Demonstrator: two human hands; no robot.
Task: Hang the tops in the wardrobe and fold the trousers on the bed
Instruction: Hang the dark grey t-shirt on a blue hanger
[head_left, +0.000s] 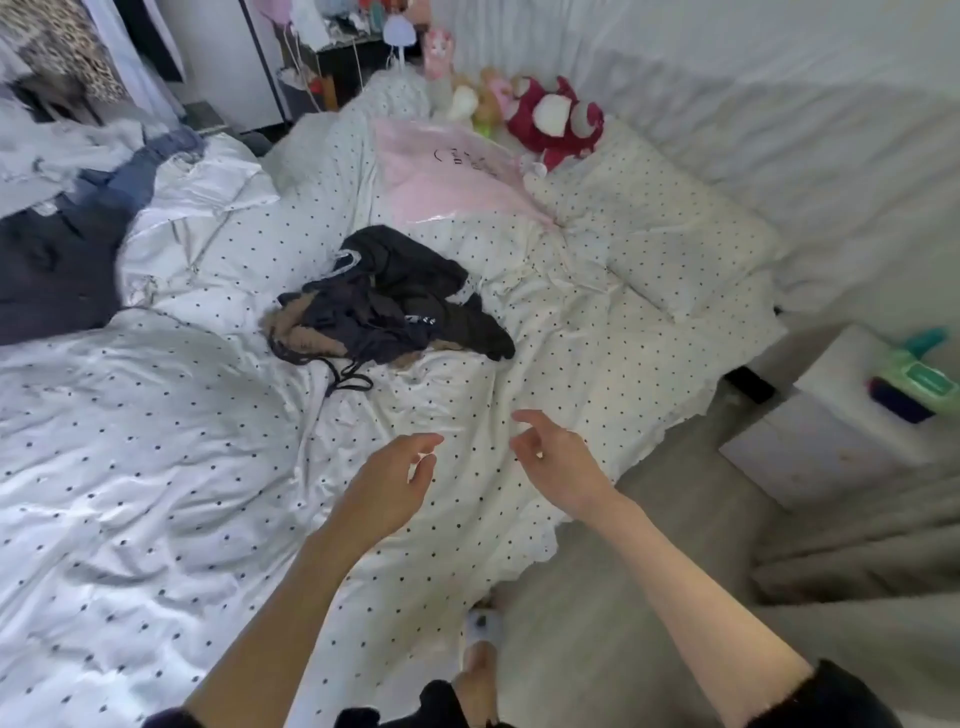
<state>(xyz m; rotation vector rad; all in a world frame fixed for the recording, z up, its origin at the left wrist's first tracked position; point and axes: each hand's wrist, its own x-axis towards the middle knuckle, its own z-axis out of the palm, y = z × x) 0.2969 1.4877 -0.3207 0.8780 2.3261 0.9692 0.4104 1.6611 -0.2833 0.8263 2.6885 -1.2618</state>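
Observation:
A crumpled pile of dark clothes lies in the middle of the bed, black and navy pieces with some tan fabric and thin straps trailing toward me. Both my hands hover over the dotted duvet, short of the pile. My left hand has loosely curled fingers and holds nothing. My right hand is likewise relaxed and holds nothing. More garments, grey, blue and dark, are heaped at the bed's left side. Hanging clothes in the wardrobe show at the top left.
A pink plastic bag and a row of plush toys sit at the head of the bed, beside a dotted pillow. A white bedside unit with toiletries stands on the right. Grey floor runs along the bed's right edge.

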